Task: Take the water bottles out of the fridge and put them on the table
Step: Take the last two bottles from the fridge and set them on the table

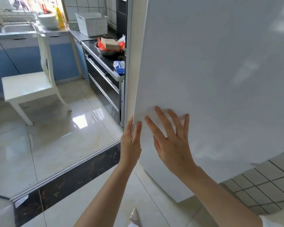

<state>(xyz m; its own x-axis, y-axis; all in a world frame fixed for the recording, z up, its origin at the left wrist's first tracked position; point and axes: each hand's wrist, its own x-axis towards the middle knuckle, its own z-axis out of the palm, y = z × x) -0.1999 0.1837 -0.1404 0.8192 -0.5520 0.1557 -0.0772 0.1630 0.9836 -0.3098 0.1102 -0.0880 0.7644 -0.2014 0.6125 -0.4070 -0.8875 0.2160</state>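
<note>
Two bare arms reach up from the bottom of the view, and a pale shoe tip [134,215] shows on the floor between them. The left hand [130,141] is at the left edge of the fridge door [211,71]. Its thumb lies on the front of the door and its fingers go around the edge, so it holds that edge. The right hand [172,138] lies flat on the front of the door, just beside the left hand, with its fingers straight and spread apart (it holds nothing).

The fridge door is big, white and smooth, with soft shiny spots on it. It fills most of the right side of the view. Its left edge runs straight up and down, and a thin gap shows beside that edge. The water bottles cannot be seen; the door hides what is in the fridge.

To the left of the door there is open room. The shiny tile floor [59,141] is wide there, and a dark stone strip [69,177] crosses it. A white chair [31,86] stands well apart from the fridge, near the blue cabinets [23,58]. Close to the door's left edge is a dark counter [95,51] with drawers under it. On the counter sit a metal bowl [107,51] with a brown box in it and a blue packet [119,67] at the near corner. A white basket [92,23] stands farther back.
</note>
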